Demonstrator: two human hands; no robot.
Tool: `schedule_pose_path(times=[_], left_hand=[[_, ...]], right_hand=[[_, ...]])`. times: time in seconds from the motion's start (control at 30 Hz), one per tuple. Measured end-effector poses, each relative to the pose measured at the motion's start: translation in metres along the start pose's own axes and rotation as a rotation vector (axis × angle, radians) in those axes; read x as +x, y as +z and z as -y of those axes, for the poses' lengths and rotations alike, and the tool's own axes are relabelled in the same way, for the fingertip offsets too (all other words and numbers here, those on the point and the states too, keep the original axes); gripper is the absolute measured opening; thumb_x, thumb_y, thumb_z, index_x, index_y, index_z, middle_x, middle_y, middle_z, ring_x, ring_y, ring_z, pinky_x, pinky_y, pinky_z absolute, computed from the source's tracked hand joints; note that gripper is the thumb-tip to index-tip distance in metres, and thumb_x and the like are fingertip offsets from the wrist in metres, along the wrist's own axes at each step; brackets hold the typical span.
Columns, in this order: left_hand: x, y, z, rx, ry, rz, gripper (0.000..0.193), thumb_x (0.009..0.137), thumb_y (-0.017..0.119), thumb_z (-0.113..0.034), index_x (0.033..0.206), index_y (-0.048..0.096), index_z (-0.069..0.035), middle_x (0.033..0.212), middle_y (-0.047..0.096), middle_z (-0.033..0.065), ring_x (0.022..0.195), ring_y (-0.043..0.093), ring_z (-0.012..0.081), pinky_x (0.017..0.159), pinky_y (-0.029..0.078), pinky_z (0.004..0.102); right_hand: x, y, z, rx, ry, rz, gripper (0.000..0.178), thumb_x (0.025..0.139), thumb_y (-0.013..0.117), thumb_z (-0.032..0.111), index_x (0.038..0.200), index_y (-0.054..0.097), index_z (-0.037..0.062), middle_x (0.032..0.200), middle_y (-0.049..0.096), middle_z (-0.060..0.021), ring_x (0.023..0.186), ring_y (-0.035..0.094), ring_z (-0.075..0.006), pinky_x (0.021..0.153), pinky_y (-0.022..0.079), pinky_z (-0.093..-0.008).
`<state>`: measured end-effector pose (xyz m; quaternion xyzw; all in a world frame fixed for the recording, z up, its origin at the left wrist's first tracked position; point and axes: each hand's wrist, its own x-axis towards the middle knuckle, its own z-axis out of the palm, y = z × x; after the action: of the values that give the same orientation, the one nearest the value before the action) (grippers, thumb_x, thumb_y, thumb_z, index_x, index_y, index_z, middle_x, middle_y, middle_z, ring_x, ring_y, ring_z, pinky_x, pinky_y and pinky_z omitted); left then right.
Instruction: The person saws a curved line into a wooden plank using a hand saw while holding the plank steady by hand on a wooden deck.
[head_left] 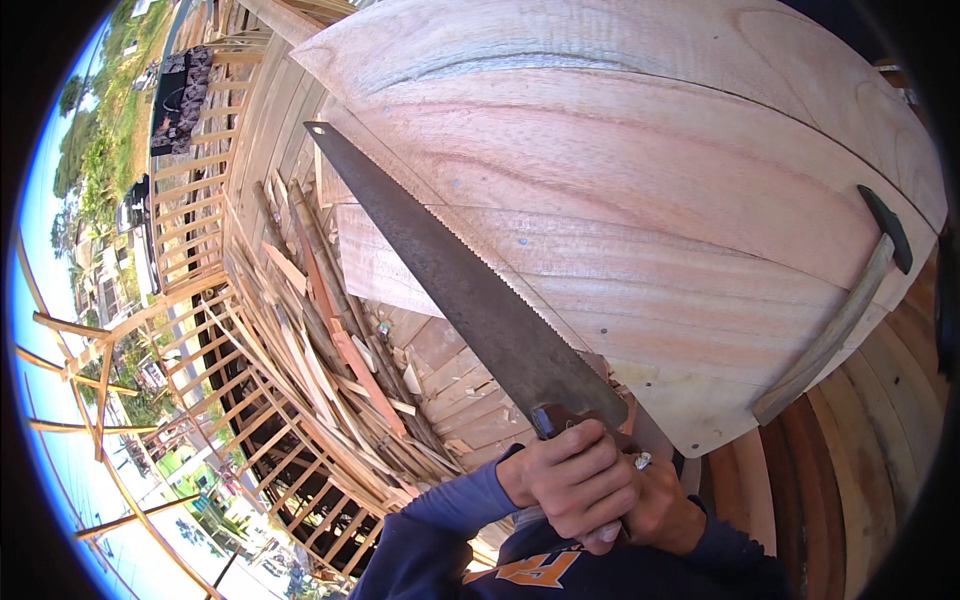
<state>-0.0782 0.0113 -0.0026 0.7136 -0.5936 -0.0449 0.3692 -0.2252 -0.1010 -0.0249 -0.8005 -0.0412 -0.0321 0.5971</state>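
Both my hands are at the handle end of a long hand saw point(430, 270). My left hand point(580, 485) is closed around the handle, its fingers lying over my right. Partly hidden behind it, my right hand point(665, 508) wears a ring and is also closed at the handle. The dark blade runs away to the upper left, its toothed edge facing a large panel of joined pale planks point(600, 180). A thin straight line runs on the panel beside the teeth. Whether the teeth bite into the wood, I cannot tell.
A hammer point(830, 330) with a wooden handle lies on the panel's right side. Left of the saw, long wood strips and offcuts point(330, 340) are heaped on the plank floor point(445, 375). A wooden railing point(195, 215) borders the deck, with a dark patterned cloth point(180, 105) over it.
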Motion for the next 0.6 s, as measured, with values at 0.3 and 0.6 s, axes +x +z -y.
schedule_pose_path(times=[0.3, 0.6], left_hand=[[0.004, 0.003, -0.004, -0.038, -0.002, 0.002, 0.040, 0.088, 0.034, -0.026, 0.075, 0.063, -0.002, 0.066, 0.058, 0.0110, 0.062, 0.060, 0.0235, 0.066, 0.049, 0.0373], [0.004, -0.002, -0.004, -0.054, -0.032, -0.140, 0.042, 0.089, 0.034, -0.026, 0.071, 0.063, -0.002, 0.063, 0.057, 0.0095, 0.057, 0.058, 0.0223, 0.064, 0.048, 0.0364]], right_hand=[[-0.001, -0.007, 0.001, 0.037, -0.026, 0.017, 0.034, 0.072, 0.068, 0.016, 0.094, 0.060, -0.0096, 0.083, 0.062, -0.0267, 0.058, 0.063, -0.0296, 0.052, 0.052, -0.0386], [0.011, -0.013, 0.016, 0.021, 0.011, 0.062, 0.028, 0.076, 0.068, 0.015, 0.091, 0.060, -0.0070, 0.081, 0.062, -0.0226, 0.058, 0.063, -0.0273, 0.050, 0.052, -0.0377]])
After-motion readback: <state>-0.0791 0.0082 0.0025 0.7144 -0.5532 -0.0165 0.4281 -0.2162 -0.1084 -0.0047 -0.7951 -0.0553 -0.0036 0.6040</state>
